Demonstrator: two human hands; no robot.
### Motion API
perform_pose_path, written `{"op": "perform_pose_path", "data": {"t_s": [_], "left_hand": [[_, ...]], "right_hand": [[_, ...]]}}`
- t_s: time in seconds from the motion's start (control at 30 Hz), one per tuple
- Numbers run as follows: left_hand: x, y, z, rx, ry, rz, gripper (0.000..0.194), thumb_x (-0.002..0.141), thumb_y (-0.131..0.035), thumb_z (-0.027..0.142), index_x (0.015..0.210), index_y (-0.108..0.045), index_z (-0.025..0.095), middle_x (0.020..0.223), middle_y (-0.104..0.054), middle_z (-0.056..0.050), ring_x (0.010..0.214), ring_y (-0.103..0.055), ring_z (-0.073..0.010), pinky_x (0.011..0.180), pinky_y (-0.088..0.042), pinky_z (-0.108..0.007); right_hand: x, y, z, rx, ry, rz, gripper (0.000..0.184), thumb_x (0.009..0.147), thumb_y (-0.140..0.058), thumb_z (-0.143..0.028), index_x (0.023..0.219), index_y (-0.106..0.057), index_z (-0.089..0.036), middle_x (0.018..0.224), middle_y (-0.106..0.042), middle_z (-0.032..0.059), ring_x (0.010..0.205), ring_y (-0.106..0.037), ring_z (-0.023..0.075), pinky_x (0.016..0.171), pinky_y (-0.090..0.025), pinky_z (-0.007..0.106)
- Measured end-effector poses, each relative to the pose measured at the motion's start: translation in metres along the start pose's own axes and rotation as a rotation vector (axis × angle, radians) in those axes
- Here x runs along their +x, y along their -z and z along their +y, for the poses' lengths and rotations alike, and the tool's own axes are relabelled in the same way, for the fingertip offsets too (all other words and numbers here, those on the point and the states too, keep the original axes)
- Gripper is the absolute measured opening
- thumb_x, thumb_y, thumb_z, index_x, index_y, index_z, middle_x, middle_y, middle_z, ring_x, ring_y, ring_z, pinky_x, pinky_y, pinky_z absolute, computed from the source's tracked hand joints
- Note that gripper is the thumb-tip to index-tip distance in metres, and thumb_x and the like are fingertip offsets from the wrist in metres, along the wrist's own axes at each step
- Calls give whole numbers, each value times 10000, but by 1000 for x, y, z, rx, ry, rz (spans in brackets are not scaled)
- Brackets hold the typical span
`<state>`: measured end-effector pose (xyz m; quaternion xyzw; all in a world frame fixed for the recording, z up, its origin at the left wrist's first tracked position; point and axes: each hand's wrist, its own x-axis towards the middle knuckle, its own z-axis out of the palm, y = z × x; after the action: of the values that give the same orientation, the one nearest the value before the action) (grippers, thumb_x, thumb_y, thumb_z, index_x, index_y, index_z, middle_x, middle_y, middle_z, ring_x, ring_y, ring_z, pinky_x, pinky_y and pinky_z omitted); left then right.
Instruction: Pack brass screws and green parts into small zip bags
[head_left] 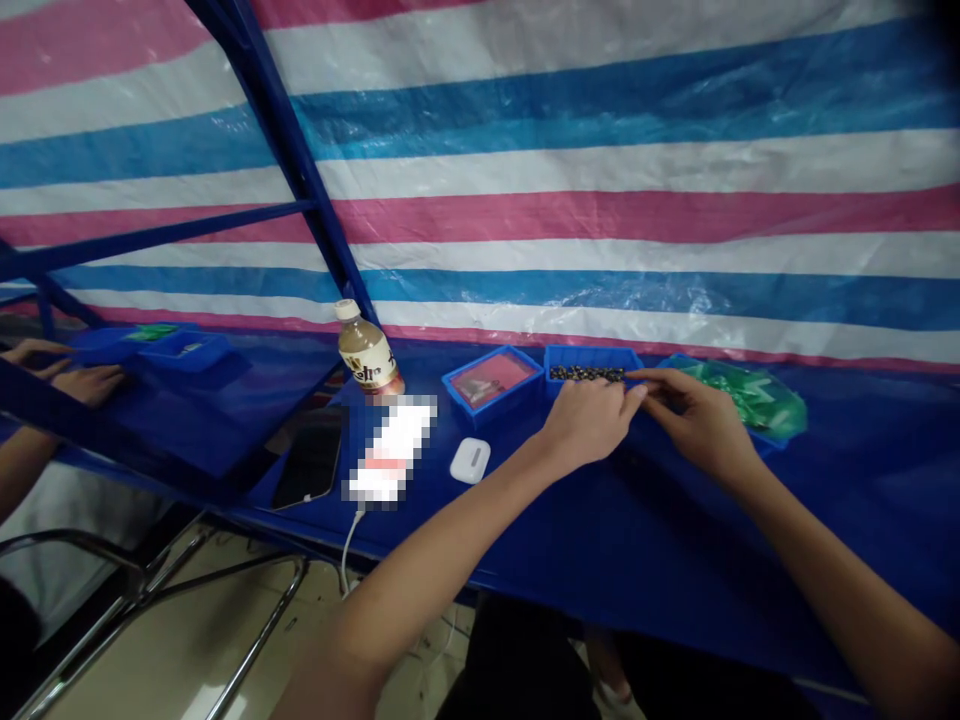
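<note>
My left hand (pixel 589 422) is at the front of a blue bin (pixel 592 356) that holds many small dark, brassy parts (pixel 581 374). Its fingers are bent and drawn together, covering part of the bin's near side. My right hand (pixel 701 415) comes in from the right, with thumb and forefinger brought together beside the left fingertips. Whatever is held between the fingers is too small or hidden to make out. Just right of the right hand, green plastic bags (pixel 765 405) fill another blue bin (pixel 772 443).
Left of my hands are a blue bin (pixel 486 410) with a pinkish inside, a white earbud case (pixel 470 460), a drink bottle (pixel 367 350), a blurred-out phone with a cable (pixel 349 545), and a dark phone (pixel 307 465). Another person's hands (pixel 86 383) work beyond the blue frame (pixel 300 160).
</note>
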<state>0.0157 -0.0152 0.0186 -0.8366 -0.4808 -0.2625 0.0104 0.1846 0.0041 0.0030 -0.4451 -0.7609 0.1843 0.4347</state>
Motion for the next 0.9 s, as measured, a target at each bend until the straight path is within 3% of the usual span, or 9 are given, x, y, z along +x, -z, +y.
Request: {"op": "perform_pose_path", "data": {"t_s": [0.1, 0.2, 0.4, 0.5, 0.6, 0.67, 0.77, 0.9], "left_hand": [[2, -7, -6, -291, 56, -79, 463, 1010, -309, 411, 855, -651, 140, 831, -690, -80, 762, -631, -178, 681, -430, -293], [-7, -7, -12, -533, 147, -83, 421, 981, -383, 461, 869, -647, 153, 792, -678, -49, 711, -607, -148, 641, -418, -261], [-11, -2, -22, -689, 114, -55, 227, 908, -564, 345, 904, -677, 148, 789, -678, -20, 661, -560, -116, 621, -415, -237], [-11, -1, -25, -687, 117, 32, 181, 900, -577, 284, 965, -683, 153, 862, -698, -24, 687, -570, -114, 666, -442, -240], [-12, -2, -28, -635, 101, 104, 184, 909, -572, 271, 1021, -684, 178, 954, -706, -30, 780, -597, -133, 768, -466, -268], [-11, -3, -28, -568, 64, 134, 176, 919, -566, 266, 1029, -686, 200, 974, -709, -22, 862, -604, -151, 850, -459, -301], [-12, -2, -22, -465, 27, 150, 163, 926, -563, 259, 1034, -679, 218, 1006, -710, -10, 950, -597, -166, 917, -442, -333], [-39, 24, -9, -256, 104, 192, 354, 906, -597, 306, 1254, -580, 241, 1136, -672, -33, 1058, -560, -211, 958, -440, -371]], "right_hand": [[1, 3, 0, 63, 15, -29, 356, 848, -626, -414, 1150, -633, -228, 884, -703, 55, 781, -668, 215, 758, -529, 368], [1, 6, -5, 43, 66, -89, 366, 836, -641, -429, 1141, -641, -228, 836, -686, 47, 726, -632, 199, 723, -518, 356], [1, 5, -11, -38, 102, -176, 421, 822, -655, -450, 1174, -627, -220, 827, -672, 51, 731, -617, 205, 712, -508, 352], [1, 4, -10, -5, 62, -171, 411, 834, -639, -457, 1167, -621, -216, 883, -688, 57, 750, -631, 202, 718, -506, 335], [0, 3, -11, -50, -22, -157, 314, 881, -561, -489, 966, -673, -208, 818, -701, 51, 675, -620, 190, 639, -469, 315], [0, 4, -13, -72, -43, -194, 355, 907, -507, -511, 832, -671, -205, 750, -692, 44, 622, -590, 179, 596, -428, 310], [-1, 3, -17, -6, -45, -240, 388, 917, -481, -521, 786, -651, -198, 743, -684, 46, 648, -584, 180, 605, -413, 307], [-1, 1, -17, 82, -75, -226, 365, 887, -526, -524, 838, -646, -184, 758, -679, 55, 655, -586, 184, 607, -424, 307]]}}
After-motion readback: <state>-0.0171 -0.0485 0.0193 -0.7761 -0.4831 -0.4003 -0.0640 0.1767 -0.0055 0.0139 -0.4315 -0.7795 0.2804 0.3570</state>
